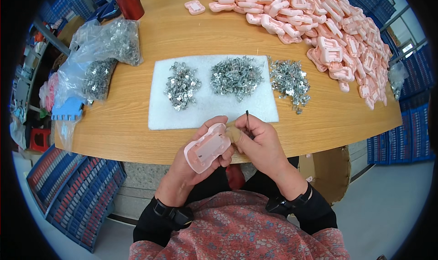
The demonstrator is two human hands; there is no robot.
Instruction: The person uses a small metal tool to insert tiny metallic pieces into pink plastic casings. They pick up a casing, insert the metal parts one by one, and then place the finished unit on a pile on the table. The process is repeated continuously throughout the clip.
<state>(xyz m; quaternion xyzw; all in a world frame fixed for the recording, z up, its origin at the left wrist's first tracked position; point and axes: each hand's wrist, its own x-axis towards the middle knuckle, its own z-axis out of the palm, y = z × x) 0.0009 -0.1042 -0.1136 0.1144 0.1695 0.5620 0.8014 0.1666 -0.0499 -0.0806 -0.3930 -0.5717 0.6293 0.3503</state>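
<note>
My left hand (191, 166) grips a pink plastic housing (207, 148) over the near edge of the wooden table (127, 128), its hollow inner side facing up. My right hand (260, 144) holds thin dark tweezers (247, 119) upright, and its bandaged thumb rests against the housing's right end. Just beyond the hands lies a white foam mat (159, 109) carrying two heaps of small metal clips (182, 84) (236, 76). A third clip heap (289, 80) lies on the bare wood to the mat's right.
A big pile of pink housings (337, 27) fills the far right of the table. Clear bags of metal clips (107, 43) lie at the left, with a red bottle (129, 2) behind them. Blue crates (68, 191) stand on the floor at the left and right.
</note>
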